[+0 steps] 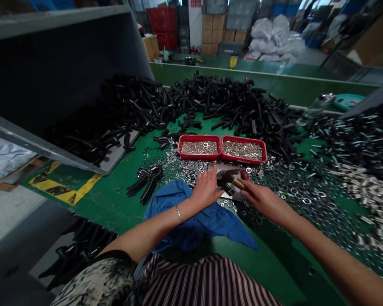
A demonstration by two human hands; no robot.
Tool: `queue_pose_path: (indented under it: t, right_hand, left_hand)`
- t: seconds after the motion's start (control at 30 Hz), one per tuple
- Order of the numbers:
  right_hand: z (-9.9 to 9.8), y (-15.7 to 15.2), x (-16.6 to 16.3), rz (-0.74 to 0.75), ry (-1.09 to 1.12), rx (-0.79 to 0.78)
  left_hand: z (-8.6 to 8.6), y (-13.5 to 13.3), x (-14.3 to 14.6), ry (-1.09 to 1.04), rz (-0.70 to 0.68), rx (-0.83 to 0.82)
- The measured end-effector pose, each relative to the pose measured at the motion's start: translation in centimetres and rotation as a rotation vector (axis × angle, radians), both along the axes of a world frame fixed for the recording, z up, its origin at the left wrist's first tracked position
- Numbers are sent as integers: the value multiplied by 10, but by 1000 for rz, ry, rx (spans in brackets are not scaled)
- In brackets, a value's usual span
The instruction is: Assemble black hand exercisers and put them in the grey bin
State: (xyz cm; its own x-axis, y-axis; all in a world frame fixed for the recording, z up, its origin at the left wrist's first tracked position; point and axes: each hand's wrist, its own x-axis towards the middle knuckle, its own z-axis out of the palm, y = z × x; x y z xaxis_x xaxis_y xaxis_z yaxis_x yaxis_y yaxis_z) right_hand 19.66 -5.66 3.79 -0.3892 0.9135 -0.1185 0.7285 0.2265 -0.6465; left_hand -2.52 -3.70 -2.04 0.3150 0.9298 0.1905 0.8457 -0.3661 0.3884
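Observation:
My left hand (207, 187) is closed on a black part (229, 190), holding it down on a small metal plate (215, 168). The part is mostly hidden by the hand and the tool. My right hand (263, 199) grips a wooden-handled hammer (238, 183); its dark head is blurred above the plate, close to the left fingers. Something red (244, 175) lies just beyond the right fingertips. A blue cloth (191, 225) is spread under my left forearm. Left of it rest black curved handles (150, 182) with metal fittings.
Two red trays (221, 159) of tiny metal pieces stand behind the plate. Loose rings (293, 197) are scattered around. Black parts (223, 97) are heaped at the back and inside a grey bin (130, 38). Metal cylinders (367, 191) and a clear bottle (317, 108) are at right.

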Motion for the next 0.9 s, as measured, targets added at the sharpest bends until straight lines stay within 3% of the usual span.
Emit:
queue_pose_path:
  t: [0.13,0.27,0.37,0.47,0.53,0.57,0.67,0.77,0.9]
  right_hand:
    - [-3,-1,26,-332,368,-203]
    - [-19,1,81,-632,466,-139]
    - [-39,8,126,-667,254,-104]
    - [-52,16,145,-534,-198,225]
    - [-55,22,134,-394,-402,444]
    - [-55,24,122,-321,-437,479]
    - [-54,34,70,-170,-433,346]
    - [-53,44,29,-192,-529,245]
    - [-44,57,21,-208,-624,190]
  left_hand:
    - [10,8,-5,-165,-42,-57]
    - [22,22,-9,-593,-80,-369]
    - [20,29,-13,-555,-64,-383]
    - [8,30,-18,-275,-5,-241]
    - [1,28,-21,-194,-27,-205]
    - [-2,27,-22,-186,-49,-197]
    - [-5,24,-23,-209,-64,-178]
    - [-6,24,-23,-263,-61,-187]
    - [-9,26,-23,-356,-78,-207]
